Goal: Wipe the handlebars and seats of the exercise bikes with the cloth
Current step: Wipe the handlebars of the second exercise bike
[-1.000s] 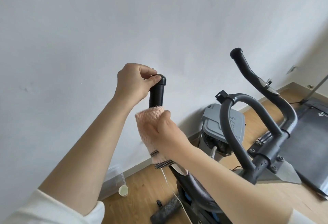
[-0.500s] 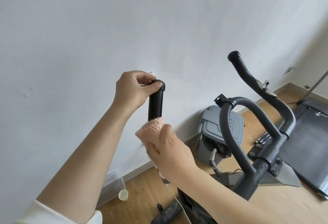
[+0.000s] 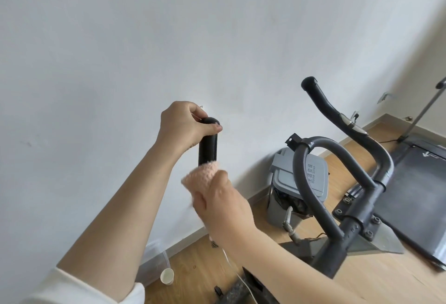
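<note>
We curl our left hand point(image 3: 183, 126) around the top of the upright black handlebar grip point(image 3: 208, 145), while our right hand point(image 3: 223, 207) clenches the pink cloth point(image 3: 199, 176) against it just below.

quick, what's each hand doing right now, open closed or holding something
Left hand: closed around the top end of the black handlebar grip.
Right hand: closed on the pink cloth, wrapped around the grip lower down.
</note>
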